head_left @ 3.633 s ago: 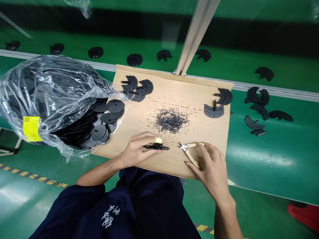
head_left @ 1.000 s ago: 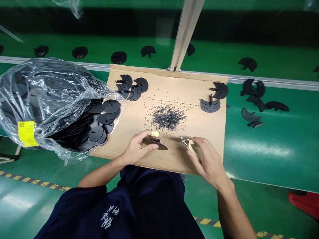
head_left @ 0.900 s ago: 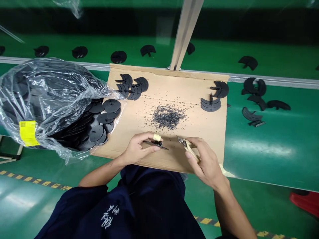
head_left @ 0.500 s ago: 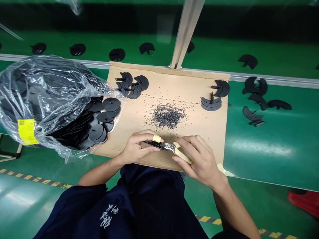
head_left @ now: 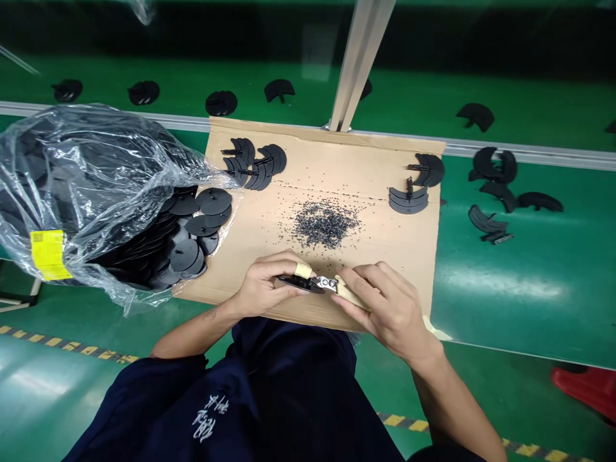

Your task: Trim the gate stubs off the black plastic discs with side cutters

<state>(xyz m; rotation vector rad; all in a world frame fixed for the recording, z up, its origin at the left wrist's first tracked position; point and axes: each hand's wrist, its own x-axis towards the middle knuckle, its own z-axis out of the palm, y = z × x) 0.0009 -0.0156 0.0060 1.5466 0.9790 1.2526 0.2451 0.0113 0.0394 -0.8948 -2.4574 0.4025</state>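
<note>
My left hand [head_left: 264, 285] pinches a flat black plastic disc [head_left: 297, 283] edge-on over the near edge of a cardboard sheet [head_left: 366, 237]; tape wraps its index fingertip. My right hand [head_left: 385, 308] is closed around small cutters [head_left: 337, 287] with cream handles. The metal jaws touch the right end of the disc. A heap of small black trimmings [head_left: 326, 222] lies on the cardboard just beyond both hands.
A clear plastic bag [head_left: 91, 186] full of black discs lies at the left, spilling onto the cardboard. Cut black pieces sit in groups at the cardboard's far left [head_left: 255, 160] and far right [head_left: 414, 186]. More pieces lie on the green conveyor [head_left: 505, 186]. A metal post [head_left: 359, 64] rises behind.
My right hand has moved left with the cutters, bringing the jaws from a gap away onto the disc's end. The left hand has kept the disc in place. Pieces on the far belt have drifted left.
</note>
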